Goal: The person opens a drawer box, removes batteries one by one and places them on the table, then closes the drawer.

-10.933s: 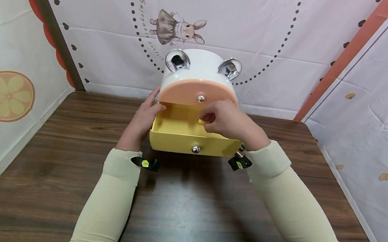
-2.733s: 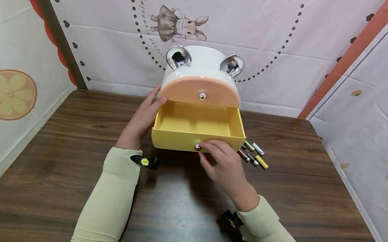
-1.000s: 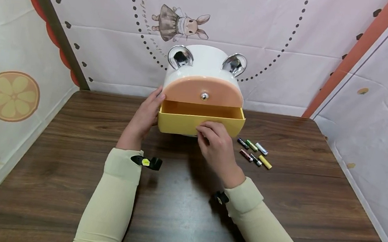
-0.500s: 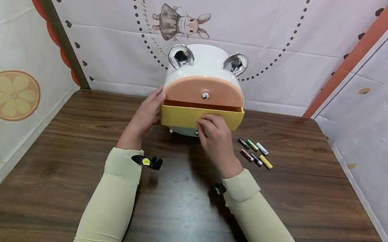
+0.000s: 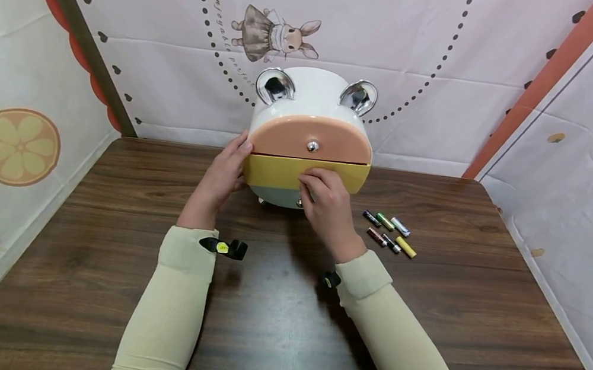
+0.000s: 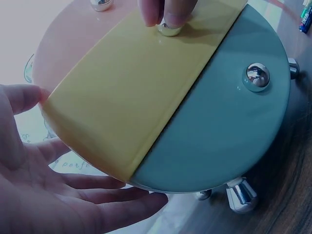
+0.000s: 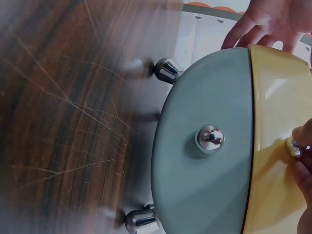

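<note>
- The left hand [image 5: 219,177] rests along the left side of the cabinet [image 5: 316,88], its fingers spread and fairly straight; the left wrist view shows its thumb touching the front edge there.
- The right hand [image 5: 329,209] pinches the round metal knob [image 6: 169,30] of the yellow drawer [image 5: 271,173] between thumb and fingers.
- The yellow drawer sits in the middle of the cabinet front, pushed in almost flush, with a thin dark line along its top edge.
- Above it is the peach drawer [image 5: 280,136], closed, with a shiny knob of its own; below it is the green drawer [image 6: 219,112], also closed, with another metal knob.
- The cabinet stands upright near the back of the wooden tabletop [image 5: 260,336], on short metal feet [image 6: 241,195], and two mirror-like ears [image 5: 275,86] rise from its white top.
- Six batteries [image 5: 390,243] lie on the tabletop near the cabinet's right side, in two slanting rows of three; one of them is yellow.
- Behind, a pale cloth [image 5: 398,16] bears a printed rabbit [image 5: 276,35] in a dress.
- Both arms wear light cream sleeves [image 5: 161,309], with a dark strap [image 5: 223,247] showing at each wrist.
</note>
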Available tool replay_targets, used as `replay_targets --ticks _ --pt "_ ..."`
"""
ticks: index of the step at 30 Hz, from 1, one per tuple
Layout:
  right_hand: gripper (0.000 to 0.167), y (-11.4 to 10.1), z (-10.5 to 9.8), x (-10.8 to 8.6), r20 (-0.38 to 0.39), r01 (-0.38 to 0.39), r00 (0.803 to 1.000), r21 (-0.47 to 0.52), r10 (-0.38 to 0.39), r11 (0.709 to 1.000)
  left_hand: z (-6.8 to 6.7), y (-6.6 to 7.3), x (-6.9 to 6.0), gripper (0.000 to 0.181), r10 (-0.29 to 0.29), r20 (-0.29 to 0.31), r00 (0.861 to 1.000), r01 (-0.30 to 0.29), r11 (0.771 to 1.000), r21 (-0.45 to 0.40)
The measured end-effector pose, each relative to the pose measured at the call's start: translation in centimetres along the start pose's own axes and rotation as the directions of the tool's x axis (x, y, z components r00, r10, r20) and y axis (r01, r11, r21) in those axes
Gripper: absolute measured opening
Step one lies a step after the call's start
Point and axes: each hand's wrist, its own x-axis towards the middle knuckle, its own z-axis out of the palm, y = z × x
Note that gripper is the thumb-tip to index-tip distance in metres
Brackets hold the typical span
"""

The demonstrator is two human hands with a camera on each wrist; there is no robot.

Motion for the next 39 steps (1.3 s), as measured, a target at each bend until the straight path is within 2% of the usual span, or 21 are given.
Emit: replay_targets --ticks 10,15,20,29,39 --pt "0.010 0.6 0.7 0.3 -0.018 -0.015 1.000 -0.010 0.015 1.000 -0.1 -0.2 0.2 0.062 0.003 0.004 1.000 -0.003 1.000 0.021" --pt "0.010 0.5 0.7 0.2 -0.034 -0.023 0.999 0.008 0.023 1.000 -0.1 -0.3 0.4 0.070 -0.001 -0.022 1.000 0.002 1.000 0.017" --pt "0.011 0.3 0.7 0.1 -0.032 -0.037 0.999 0.010 0.038 0.999 -0.1 -0.7 0.5 0.082 0.024 -0.021 0.999 -0.024 0.999 0.025" --pt "0.012 0.2 0.8 -0.1 -0.024 -0.070 0.997 0.015 0.071 0.997 -0.2 -1.1 0.7 0.083 0.051 -0.027 0.998 -0.050 0.998 0.036" --pt "0.018 0.3 0.6 -1.1 0.001 -0.170 0.985 0.113 0.171 0.979 -0.2 -1.2 0.7 0.080 0.040 -0.034 0.999 -0.038 0.997 0.067"
